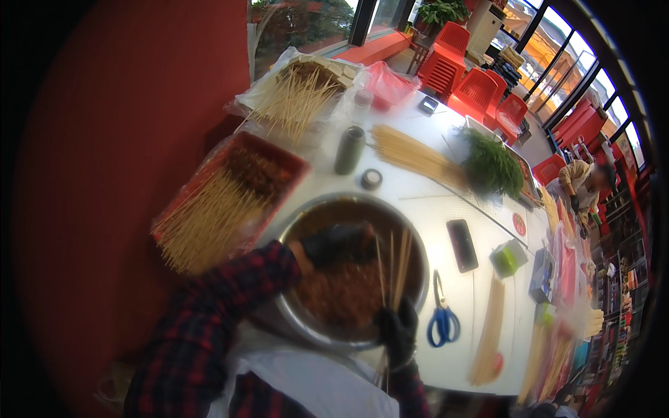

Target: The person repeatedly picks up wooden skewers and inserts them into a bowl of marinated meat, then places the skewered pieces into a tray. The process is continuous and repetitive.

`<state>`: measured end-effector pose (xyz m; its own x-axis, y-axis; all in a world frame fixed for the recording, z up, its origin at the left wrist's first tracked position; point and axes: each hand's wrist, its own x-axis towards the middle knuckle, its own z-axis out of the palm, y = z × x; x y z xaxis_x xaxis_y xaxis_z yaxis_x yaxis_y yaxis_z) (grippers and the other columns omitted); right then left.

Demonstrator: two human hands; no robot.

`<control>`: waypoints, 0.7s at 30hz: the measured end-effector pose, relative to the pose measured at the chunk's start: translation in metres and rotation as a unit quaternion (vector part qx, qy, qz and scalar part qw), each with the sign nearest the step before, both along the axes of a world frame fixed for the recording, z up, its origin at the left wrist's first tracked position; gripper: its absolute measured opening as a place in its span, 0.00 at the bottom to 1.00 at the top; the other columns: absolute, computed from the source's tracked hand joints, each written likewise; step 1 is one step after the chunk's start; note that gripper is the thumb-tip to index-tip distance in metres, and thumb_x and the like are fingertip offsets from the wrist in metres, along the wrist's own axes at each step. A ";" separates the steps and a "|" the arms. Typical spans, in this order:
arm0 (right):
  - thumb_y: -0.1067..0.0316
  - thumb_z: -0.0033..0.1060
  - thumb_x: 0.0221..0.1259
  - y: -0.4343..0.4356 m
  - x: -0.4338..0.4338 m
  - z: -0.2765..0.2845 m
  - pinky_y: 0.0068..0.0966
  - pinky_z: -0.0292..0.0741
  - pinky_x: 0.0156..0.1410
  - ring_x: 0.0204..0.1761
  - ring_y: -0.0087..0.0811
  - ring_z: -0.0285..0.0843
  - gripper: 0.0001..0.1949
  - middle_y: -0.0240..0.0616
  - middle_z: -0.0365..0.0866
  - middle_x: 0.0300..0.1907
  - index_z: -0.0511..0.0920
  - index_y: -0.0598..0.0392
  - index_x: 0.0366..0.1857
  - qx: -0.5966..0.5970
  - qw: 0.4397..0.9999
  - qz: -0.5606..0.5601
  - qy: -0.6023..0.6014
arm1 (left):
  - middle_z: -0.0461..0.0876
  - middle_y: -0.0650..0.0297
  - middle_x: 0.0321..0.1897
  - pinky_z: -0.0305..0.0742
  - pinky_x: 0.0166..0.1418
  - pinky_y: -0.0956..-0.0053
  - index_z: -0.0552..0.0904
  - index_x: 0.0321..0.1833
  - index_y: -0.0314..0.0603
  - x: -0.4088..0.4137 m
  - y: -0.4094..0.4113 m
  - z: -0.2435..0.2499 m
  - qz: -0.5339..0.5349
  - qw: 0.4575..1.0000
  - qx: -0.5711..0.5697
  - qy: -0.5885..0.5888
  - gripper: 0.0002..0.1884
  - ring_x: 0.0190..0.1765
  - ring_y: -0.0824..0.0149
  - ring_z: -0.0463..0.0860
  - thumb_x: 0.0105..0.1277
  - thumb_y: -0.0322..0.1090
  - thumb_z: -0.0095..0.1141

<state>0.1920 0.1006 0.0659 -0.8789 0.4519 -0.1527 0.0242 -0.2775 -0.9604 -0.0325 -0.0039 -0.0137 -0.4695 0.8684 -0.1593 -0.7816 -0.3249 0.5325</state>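
A large round metal bowl stands on the white table before me, holding small reddish-brown pieces that look like raw meat in a brown sauce. Over the bowl's far half is my left hand in a black glove, its fingers pointing right. Blur hides whether those fingers grip anything. At the near right rim, my right hand, also black-gloved, is closed around several thin wooden skewers. Their upper ends lean over the bowl, and the lower ends come out below the hand.
Left of the bowl sits a red tray of loaded skewers. Behind are a bag of skewers, a green jar and green herbs. On the right lie blue-handled scissors, a phone and a skewer bundle. Another person sits farther right.
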 end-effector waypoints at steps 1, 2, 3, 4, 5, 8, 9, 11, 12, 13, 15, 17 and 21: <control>0.79 0.46 0.61 0.000 0.000 0.002 0.19 0.70 0.30 0.26 0.24 0.73 0.11 0.35 0.74 0.28 0.72 0.60 0.47 -0.004 1.000 0.002 -0.002 | 0.79 0.62 0.39 0.77 0.55 0.66 0.76 0.52 0.39 -0.001 -0.001 0.003 -0.032 0.987 0.062 -0.146 0.13 0.44 0.65 0.80 0.71 0.37 0.48; 0.80 0.46 0.61 0.001 0.000 0.003 0.19 0.70 0.30 0.26 0.24 0.73 0.11 0.35 0.74 0.28 0.72 0.60 0.46 0.008 1.000 0.015 -0.019 | 0.79 0.63 0.38 0.78 0.54 0.66 0.76 0.51 0.39 -0.004 -0.003 0.006 -0.064 0.948 0.122 -0.288 0.12 0.43 0.66 0.80 0.71 0.37 0.48; 0.80 0.46 0.61 0.003 0.001 0.005 0.19 0.70 0.31 0.26 0.24 0.73 0.11 0.35 0.74 0.28 0.72 0.61 0.46 0.021 0.999 0.027 -0.035 | 0.79 0.63 0.38 0.78 0.53 0.67 0.77 0.50 0.40 -0.001 -0.003 0.015 -0.059 0.946 0.114 -0.298 0.11 0.42 0.66 0.80 0.71 0.37 0.48; 0.80 0.46 0.60 0.004 0.001 0.007 0.19 0.70 0.31 0.26 0.25 0.74 0.11 0.35 0.74 0.28 0.72 0.61 0.46 0.032 0.997 0.041 -0.051 | 0.79 0.64 0.38 0.78 0.52 0.67 0.77 0.49 0.41 0.002 -0.006 0.024 -0.054 0.944 0.105 -0.307 0.11 0.42 0.67 0.80 0.71 0.37 0.47; 0.81 0.46 0.60 0.003 0.001 0.007 0.19 0.70 0.31 0.26 0.25 0.74 0.11 0.35 0.74 0.28 0.72 0.61 0.46 0.036 0.997 0.043 -0.049 | 0.79 0.64 0.38 0.78 0.51 0.68 0.77 0.49 0.41 0.009 -0.004 0.031 -0.012 0.983 0.028 -0.183 0.10 0.42 0.68 0.80 0.71 0.37 0.47; 0.82 0.44 0.59 0.001 -0.001 0.007 0.19 0.71 0.31 0.26 0.25 0.74 0.12 0.35 0.75 0.28 0.72 0.62 0.45 0.054 0.997 0.048 -0.041 | 0.79 0.65 0.37 0.78 0.49 0.70 0.78 0.48 0.42 0.014 0.000 0.038 0.042 0.996 -0.071 -0.043 0.10 0.41 0.70 0.79 0.71 0.37 0.47; 0.83 0.44 0.59 0.001 -0.002 0.006 0.19 0.71 0.31 0.26 0.25 0.74 0.12 0.35 0.75 0.28 0.72 0.62 0.45 0.061 0.996 0.052 -0.037 | 0.79 0.65 0.37 0.78 0.49 0.70 0.78 0.47 0.42 0.014 0.000 0.039 0.050 0.995 -0.082 -0.036 0.10 0.40 0.71 0.79 0.71 0.37 0.47; 0.83 0.43 0.58 0.001 -0.003 0.006 0.19 0.71 0.32 0.26 0.25 0.74 0.12 0.35 0.75 0.28 0.72 0.63 0.46 0.083 0.994 0.057 -0.030 | 0.79 0.65 0.38 0.78 0.49 0.71 0.78 0.48 0.42 0.015 0.000 0.041 0.059 0.992 -0.098 -0.043 0.10 0.40 0.71 0.79 0.71 0.37 0.47; 0.83 0.43 0.58 0.000 -0.003 0.007 0.19 0.71 0.32 0.26 0.25 0.74 0.13 0.35 0.75 0.28 0.72 0.63 0.46 0.097 0.993 0.059 -0.026 | 0.79 0.65 0.38 0.78 0.49 0.71 0.78 0.48 0.42 0.015 0.000 0.041 0.063 0.991 -0.106 -0.047 0.10 0.40 0.71 0.79 0.71 0.37 0.47; 0.83 0.43 0.58 -0.001 -0.004 0.007 0.19 0.72 0.32 0.26 0.25 0.74 0.13 0.36 0.75 0.28 0.72 0.63 0.46 0.112 0.992 0.060 -0.022 | 0.79 0.65 0.38 0.78 0.49 0.70 0.77 0.48 0.42 0.014 0.000 0.037 0.067 0.992 -0.099 -0.047 0.10 0.40 0.71 0.79 0.71 0.37 0.47; 0.83 0.43 0.58 0.001 -0.002 0.003 0.20 0.72 0.32 0.26 0.25 0.75 0.13 0.36 0.75 0.29 0.72 0.64 0.47 0.092 0.993 0.062 -0.034 | 0.79 0.65 0.38 0.78 0.50 0.70 0.77 0.48 0.42 0.014 0.002 0.030 0.074 0.993 -0.084 -0.046 0.10 0.41 0.70 0.79 0.71 0.36 0.47; 0.84 0.43 0.58 0.002 -0.002 0.001 0.20 0.73 0.33 0.27 0.25 0.75 0.14 0.36 0.76 0.29 0.72 0.64 0.47 0.088 0.993 0.061 -0.043 | 0.79 0.65 0.39 0.77 0.52 0.69 0.77 0.49 0.43 0.016 0.002 0.027 0.074 0.994 -0.062 -0.047 0.09 0.43 0.69 0.79 0.71 0.36 0.47; 0.84 0.43 0.58 0.001 -0.003 -0.001 0.21 0.74 0.32 0.27 0.26 0.76 0.14 0.37 0.76 0.30 0.72 0.64 0.47 0.102 0.992 0.054 -0.045 | 0.79 0.65 0.42 0.76 0.54 0.67 0.76 0.49 0.45 0.018 0.003 0.028 0.068 0.995 -0.060 -0.030 0.09 0.46 0.67 0.79 0.72 0.37 0.46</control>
<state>0.1892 0.1018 0.0648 -0.9110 0.3851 -0.1476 0.1311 -0.0688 -0.9890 -0.0144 -0.0008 0.0146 -0.5679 0.7704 -0.2898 -0.7664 -0.3665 0.5275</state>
